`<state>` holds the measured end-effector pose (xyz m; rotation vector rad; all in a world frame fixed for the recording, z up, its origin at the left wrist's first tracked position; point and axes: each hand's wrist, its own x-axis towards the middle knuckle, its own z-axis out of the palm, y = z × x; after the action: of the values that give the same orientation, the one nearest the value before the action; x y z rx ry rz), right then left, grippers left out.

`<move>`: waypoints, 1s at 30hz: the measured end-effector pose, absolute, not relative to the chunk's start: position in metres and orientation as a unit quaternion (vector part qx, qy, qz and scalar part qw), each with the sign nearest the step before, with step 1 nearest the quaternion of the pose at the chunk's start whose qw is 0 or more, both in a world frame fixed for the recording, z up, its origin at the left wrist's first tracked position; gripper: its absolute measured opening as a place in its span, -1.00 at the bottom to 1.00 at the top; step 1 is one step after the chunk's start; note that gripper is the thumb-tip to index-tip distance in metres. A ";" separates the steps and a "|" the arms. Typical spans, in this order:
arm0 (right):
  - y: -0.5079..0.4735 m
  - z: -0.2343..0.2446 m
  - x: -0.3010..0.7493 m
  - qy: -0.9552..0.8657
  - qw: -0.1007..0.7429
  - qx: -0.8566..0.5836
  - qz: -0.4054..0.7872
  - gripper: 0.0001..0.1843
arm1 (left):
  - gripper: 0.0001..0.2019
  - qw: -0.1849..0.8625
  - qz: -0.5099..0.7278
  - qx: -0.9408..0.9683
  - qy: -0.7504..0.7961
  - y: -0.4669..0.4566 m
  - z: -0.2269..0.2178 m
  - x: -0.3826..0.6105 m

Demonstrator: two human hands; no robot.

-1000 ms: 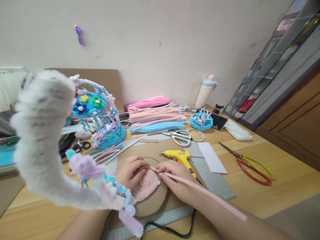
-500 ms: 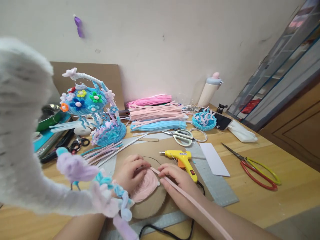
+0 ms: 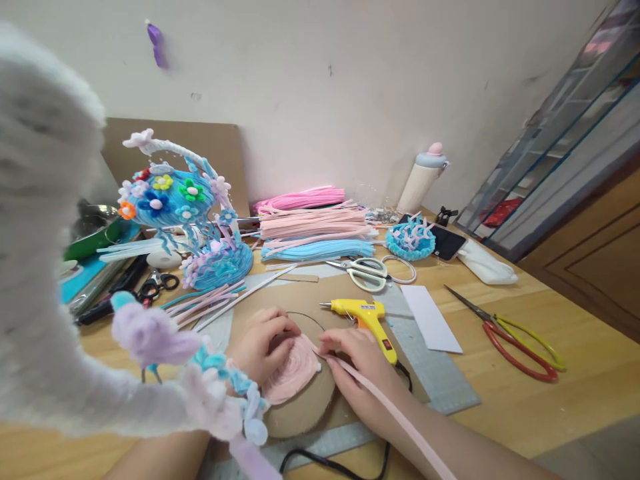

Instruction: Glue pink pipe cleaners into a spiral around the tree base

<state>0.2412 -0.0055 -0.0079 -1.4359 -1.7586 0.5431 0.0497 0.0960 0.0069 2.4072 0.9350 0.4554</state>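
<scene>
A flat spiral of pink pipe cleaners (image 3: 296, 373) covers part of a round cardboard disc (image 3: 300, 420). Over the spiral's upper left edge, my left hand (image 3: 267, 347) bends its fingers and holds it down. My right hand (image 3: 363, 363) pinches a pink pipe cleaner (image 3: 395, 413) between thumb and fingers at the spiral's upper right edge. The loose length trails back over my right wrist and forearm. Just beyond that hand lies a yellow hot glue gun (image 3: 365, 317), its nozzle pointing left.
A large white fuzzy curved piece (image 3: 45, 300) with pastel flowers blocks the left foreground. Behind my hands are pipe cleaner bundles (image 3: 315, 223), white-handled scissors (image 3: 367, 273) and a blue flowered ornament (image 3: 175, 200). Red-and-yellow-handled scissors (image 3: 520, 343) lie right. A black cord (image 3: 335, 470) runs in front.
My right hand has shifted slightly to the right and down, fingers still closed on the pink pipe cleaner. My left hand stays on the spiral. The view has tilted slightly.
</scene>
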 end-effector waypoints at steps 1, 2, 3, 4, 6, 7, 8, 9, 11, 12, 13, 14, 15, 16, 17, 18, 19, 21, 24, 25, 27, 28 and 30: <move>-0.006 -0.007 0.241 -0.697 0.387 -0.566 0.212 -0.63 | -0.81 0.257 0.168 0.887 0.345 0.096 0.007 0.050; -0.007 -0.007 0.241 -0.698 0.382 -0.566 0.214 -0.63 | -0.81 0.258 0.168 0.887 0.345 0.096 0.007 0.050; -0.009 -0.006 0.241 -0.699 0.377 -0.568 0.216 -0.63 | -0.81 0.258 0.168 0.886 0.346 0.096 0.007 0.050; -0.010 -0.005 0.241 -0.698 0.374 -0.570 0.220 -0.63 | -0.81 0.259 0.168 0.886 0.347 0.096 0.008 0.050; -0.011 -0.005 0.241 -0.694 0.369 -0.574 0.229 -0.63 | -0.82 0.259 0.168 0.885 0.349 0.095 0.008 0.050; -0.012 -0.005 0.241 -0.692 0.368 -0.575 0.233 -0.63 | -0.83 0.259 0.167 0.885 0.350 0.095 0.008 0.051; -0.013 -0.005 0.241 -0.691 0.368 -0.576 0.236 -0.64 | -0.83 0.258 0.167 0.885 0.350 0.095 0.008 0.051; -0.013 -0.005 0.241 -0.690 0.368 -0.576 0.240 -0.64 | -0.84 0.258 0.167 0.885 0.351 0.095 0.008 0.051; -0.013 -0.005 0.242 -0.689 0.364 -0.576 0.246 -0.66 | -0.85 0.256 0.168 0.885 0.350 0.095 0.008 0.051; -0.013 -0.005 0.242 -0.688 0.362 -0.578 0.248 -0.68 | -0.85 0.256 0.168 0.886 0.349 0.096 0.008 0.051; -0.014 -0.004 0.241 -0.687 0.360 -0.579 0.250 -0.69 | -0.85 0.256 0.167 0.886 0.348 0.096 0.008 0.052; -0.014 -0.004 0.241 -0.687 0.357 -0.581 0.252 -0.70 | -0.85 0.256 0.167 0.886 0.348 0.096 0.008 0.052; -0.014 -0.003 0.240 -0.685 0.356 -0.583 0.253 -0.71 | -0.85 0.256 0.167 0.887 0.347 0.096 0.008 0.052; -0.014 -0.003 0.240 -0.684 0.356 -0.584 0.254 -0.71 | -0.85 0.256 0.167 0.887 0.347 0.095 0.008 0.052; -0.014 -0.003 0.239 -0.683 0.356 -0.584 0.256 -0.71 | -0.85 0.256 0.167 0.887 0.347 0.095 0.008 0.052; -0.014 -0.003 0.238 -0.682 0.357 -0.583 0.259 -0.70 | -0.85 0.255 0.167 0.887 0.348 0.095 0.008 0.052; -0.015 -0.004 0.238 -0.681 0.359 -0.582 0.262 -0.69 | -0.85 0.255 0.167 0.887 0.348 0.095 0.008 0.051; -0.015 -0.005 0.237 -0.681 0.361 -0.578 0.268 -0.65 | -0.85 0.255 0.167 0.887 0.347 0.095 0.008 0.051; -0.014 -0.005 0.238 -0.685 0.361 -0.574 0.268 -0.62 | -0.85 0.253 0.167 0.888 0.346 0.095 0.007 0.051; -0.013 -0.005 0.238 -0.686 0.360 -0.574 0.267 -0.61 | -0.85 0.251 0.168 0.888 0.346 0.095 0.007 0.051; -0.012 -0.004 0.237 -0.686 0.355 -0.577 0.264 -0.61 | -0.84 0.248 0.167 0.889 0.346 0.095 0.007 0.051; -0.012 -0.004 0.237 -0.686 0.354 -0.579 0.263 -0.60 | -0.84 0.247 0.167 0.890 0.346 0.095 0.008 0.051; -0.012 -0.004 0.235 -0.685 0.350 -0.583 0.260 -0.61 | -0.84 0.245 0.167 0.890 0.346 0.095 0.008 0.051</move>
<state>0.2353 -0.0118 -0.0039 -1.5105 -1.7753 0.6727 0.0512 0.0948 0.0082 2.4309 0.9441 0.4547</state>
